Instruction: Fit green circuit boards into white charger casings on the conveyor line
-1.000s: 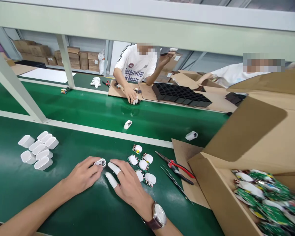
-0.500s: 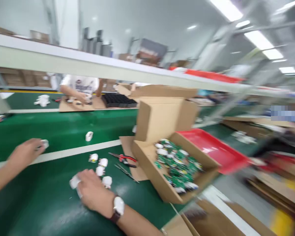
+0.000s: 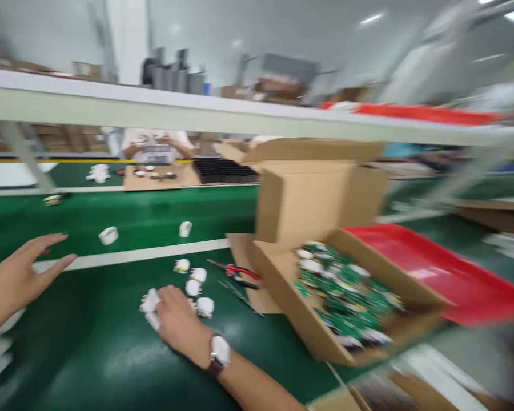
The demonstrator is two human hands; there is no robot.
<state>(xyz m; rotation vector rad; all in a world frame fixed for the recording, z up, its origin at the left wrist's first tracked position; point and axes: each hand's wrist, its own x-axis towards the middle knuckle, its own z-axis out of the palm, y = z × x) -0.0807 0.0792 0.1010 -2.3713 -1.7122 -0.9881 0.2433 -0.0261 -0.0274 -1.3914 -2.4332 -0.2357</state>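
Note:
My left hand (image 3: 19, 271) hovers over the green bench at the far left, fingers stretched out and holding nothing. A white plug shell (image 3: 108, 235) lies on the green belt just beyond it. My right hand (image 3: 173, 317), with a watch on the wrist and white finger cots, rests on the bench with fingers curled at a small white part (image 3: 151, 301). A cluster of white-and-green circuit parts (image 3: 195, 282) lies right beside it. The picture is blurred by motion.
An open cardboard box (image 3: 308, 334) full of green circuit boards stands to the right, with a red tray (image 3: 432, 268) behind it. Red-handled pliers (image 3: 235, 273) and tweezers lie on cardboard. Another shell (image 3: 185, 229) sits on the belt. A person works across the belt (image 3: 154, 149).
The camera has swung to the right. My left hand let go of the white shell onto the belt and opened. My right hand stayed by the cluster of parts.

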